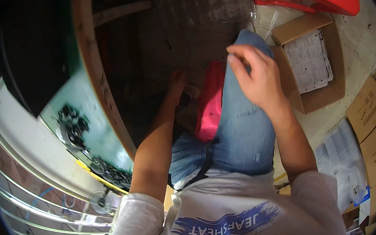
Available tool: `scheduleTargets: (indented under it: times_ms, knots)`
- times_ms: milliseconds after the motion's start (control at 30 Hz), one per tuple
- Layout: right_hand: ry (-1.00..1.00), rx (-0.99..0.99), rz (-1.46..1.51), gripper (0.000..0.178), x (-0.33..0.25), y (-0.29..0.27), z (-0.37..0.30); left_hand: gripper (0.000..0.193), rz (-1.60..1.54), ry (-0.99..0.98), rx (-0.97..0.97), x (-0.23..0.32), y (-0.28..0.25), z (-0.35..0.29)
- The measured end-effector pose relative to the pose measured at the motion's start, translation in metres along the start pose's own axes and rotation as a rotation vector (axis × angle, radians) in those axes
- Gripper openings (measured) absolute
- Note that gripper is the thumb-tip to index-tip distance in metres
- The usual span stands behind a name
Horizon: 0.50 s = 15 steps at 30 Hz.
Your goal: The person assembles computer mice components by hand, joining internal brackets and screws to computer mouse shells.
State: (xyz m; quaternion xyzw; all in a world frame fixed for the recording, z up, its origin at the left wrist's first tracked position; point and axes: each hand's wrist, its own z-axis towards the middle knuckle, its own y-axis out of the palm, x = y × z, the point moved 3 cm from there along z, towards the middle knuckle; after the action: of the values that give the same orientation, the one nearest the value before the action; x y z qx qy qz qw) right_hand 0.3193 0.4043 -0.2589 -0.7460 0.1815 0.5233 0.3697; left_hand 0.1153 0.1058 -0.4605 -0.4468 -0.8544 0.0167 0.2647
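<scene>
Right hand [260, 79] over the knee [247, 111], fingertips pinched narrow, holding nothing I can see. Left hand [175, 88] reaches toward 12 under the table [103, 80], grip hidden.

The person wears a light grey short-sleeved t-shirt [215, 214] with a blue brush-stroke print and white lettering across the chest. The sleeves [129, 213] end above the elbows, leaving both forearms bare. Faded light blue jeans [243, 125] cover the legs, slightly creased at the thigh.
</scene>
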Motion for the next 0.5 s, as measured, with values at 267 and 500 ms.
scheduleTargets:
  times_ms: [267, 500]
  knots:
    - [0.383, 0.285, -0.04, 0.016, 0.049, -0.056, -0.113, 0.033, 0.276, -0.387, 0.105, -0.013, -0.01, 0.163]
    - [0.521, 0.265, -0.22, 0.017, 0.063, -0.092, -0.204, 0.064, 0.224, -0.52, 0.408, -0.038, -0.004, 0.308]
